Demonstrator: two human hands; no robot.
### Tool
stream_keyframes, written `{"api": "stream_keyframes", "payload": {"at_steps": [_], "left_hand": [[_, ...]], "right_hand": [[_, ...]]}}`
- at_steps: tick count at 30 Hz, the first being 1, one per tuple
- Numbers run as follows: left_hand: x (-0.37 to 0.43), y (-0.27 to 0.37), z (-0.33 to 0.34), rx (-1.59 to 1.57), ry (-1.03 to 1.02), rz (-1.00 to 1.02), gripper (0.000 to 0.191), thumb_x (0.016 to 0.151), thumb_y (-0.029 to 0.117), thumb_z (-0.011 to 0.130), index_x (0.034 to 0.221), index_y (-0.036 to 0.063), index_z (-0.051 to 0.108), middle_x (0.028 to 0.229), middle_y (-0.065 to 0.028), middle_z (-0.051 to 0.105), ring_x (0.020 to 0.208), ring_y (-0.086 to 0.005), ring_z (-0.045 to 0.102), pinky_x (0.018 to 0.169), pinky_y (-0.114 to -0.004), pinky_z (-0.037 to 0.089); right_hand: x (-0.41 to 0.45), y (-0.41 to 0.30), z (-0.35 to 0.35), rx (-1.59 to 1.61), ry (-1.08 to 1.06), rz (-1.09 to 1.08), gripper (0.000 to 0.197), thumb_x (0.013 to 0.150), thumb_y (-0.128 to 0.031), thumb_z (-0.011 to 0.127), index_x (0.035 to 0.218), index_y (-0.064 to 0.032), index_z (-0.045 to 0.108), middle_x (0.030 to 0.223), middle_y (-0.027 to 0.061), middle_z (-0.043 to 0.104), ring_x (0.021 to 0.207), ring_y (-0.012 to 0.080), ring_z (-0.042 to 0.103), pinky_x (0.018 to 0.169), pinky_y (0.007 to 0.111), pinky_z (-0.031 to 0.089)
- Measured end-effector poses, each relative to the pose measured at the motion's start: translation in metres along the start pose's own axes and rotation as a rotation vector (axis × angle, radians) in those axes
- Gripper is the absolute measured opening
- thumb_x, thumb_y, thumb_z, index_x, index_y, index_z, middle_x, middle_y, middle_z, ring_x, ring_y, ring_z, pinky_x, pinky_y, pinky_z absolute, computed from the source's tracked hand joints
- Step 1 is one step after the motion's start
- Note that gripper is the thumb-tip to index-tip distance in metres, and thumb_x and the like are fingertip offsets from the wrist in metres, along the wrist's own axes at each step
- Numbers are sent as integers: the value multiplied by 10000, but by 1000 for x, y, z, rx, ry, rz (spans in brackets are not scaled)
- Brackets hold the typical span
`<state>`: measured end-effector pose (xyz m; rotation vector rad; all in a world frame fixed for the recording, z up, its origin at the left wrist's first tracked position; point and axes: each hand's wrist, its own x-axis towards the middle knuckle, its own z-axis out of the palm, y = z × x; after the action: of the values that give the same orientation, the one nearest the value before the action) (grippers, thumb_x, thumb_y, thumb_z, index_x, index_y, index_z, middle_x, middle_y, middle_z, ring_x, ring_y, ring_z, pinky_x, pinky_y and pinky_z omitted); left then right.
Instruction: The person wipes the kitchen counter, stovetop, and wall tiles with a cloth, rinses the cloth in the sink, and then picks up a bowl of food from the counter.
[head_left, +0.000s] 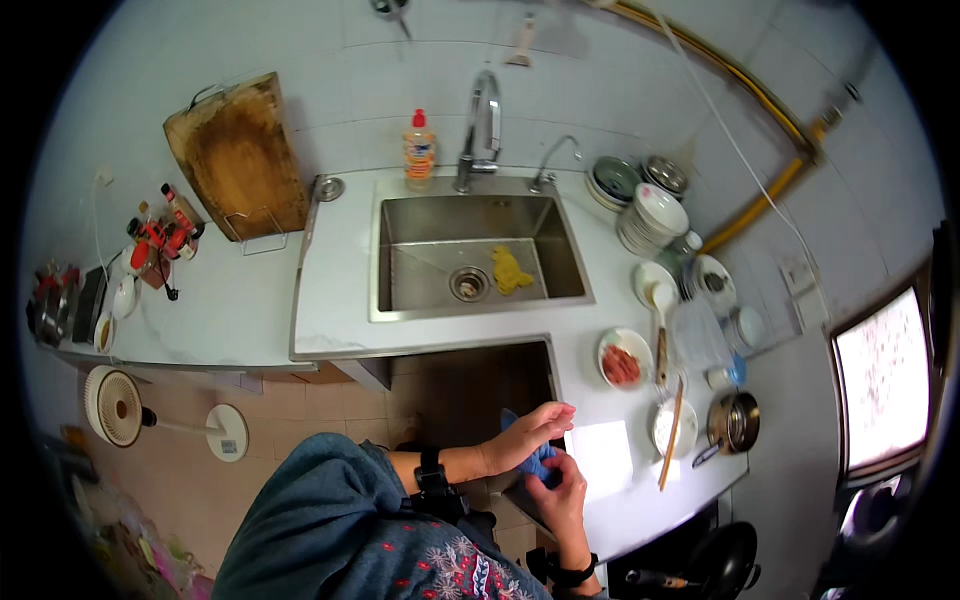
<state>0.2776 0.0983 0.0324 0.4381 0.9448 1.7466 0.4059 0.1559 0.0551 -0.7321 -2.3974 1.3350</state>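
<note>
A blue cloth (536, 461) is bunched between my two hands at the counter's front edge. My right hand (559, 495) grips it with bent fingers. My left hand (529, 436) lies against the cloth, fingers stretched out, and part of the cloth shows on its far side. To the right of the hands, a white bowl (631, 341) of raw sliced meat (621, 365) sits on the white countertop (495, 330). A second white bowl (670, 442) has wooden chopsticks (672, 435) across it. The cloth's middle is hidden by my left hand.
Ahead is a steel sink (420, 262) with a yellow cloth (511, 271) inside, below a tall faucet (480, 135). Stacked bowls (651, 217) and a small pot (733, 422) stand at right. A black wok (724, 559) is lower right; a fan (114, 406) stands left.
</note>
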Motion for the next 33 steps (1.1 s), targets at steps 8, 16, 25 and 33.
{"api": "stream_keyframes", "payload": {"at_steps": [8,16,25,33], "left_hand": [[12,108,-114,-33,372,381,325,890,203,388,1138,0,440,1103,-85,490,1049,-162,461,934,-282,323],[33,188,-187,-80,629,505,420,885,259,389,1229,18,379,1217,-94,446,1154,-217,408,981,-332,298],[55,267,-199,-779,288,385,540,901,416,300,1253,15,380,1275,-162,405,1208,-280,354,1022,-408,263],[126,251,-223,-569,418,242,495,891,379,365,1217,9,412,1223,-160,453,1148,-271,425,981,-392,325]], "right_hand": [[149,-79,109,-18,-117,-113,280,621,-120,654,837,-1,522,727,113,573,645,190,547,624,293,456],[324,-82,130,-283,-196,-509,461,608,-42,623,1044,-33,472,1052,182,512,813,318,556,690,347,467],[527,-59,167,-1011,16,-810,554,738,-29,510,1276,-100,402,1374,105,300,1039,279,512,783,378,446],[562,-14,178,-890,-227,-474,749,685,-99,592,1347,-120,242,1338,156,320,838,368,561,643,404,481]]}}
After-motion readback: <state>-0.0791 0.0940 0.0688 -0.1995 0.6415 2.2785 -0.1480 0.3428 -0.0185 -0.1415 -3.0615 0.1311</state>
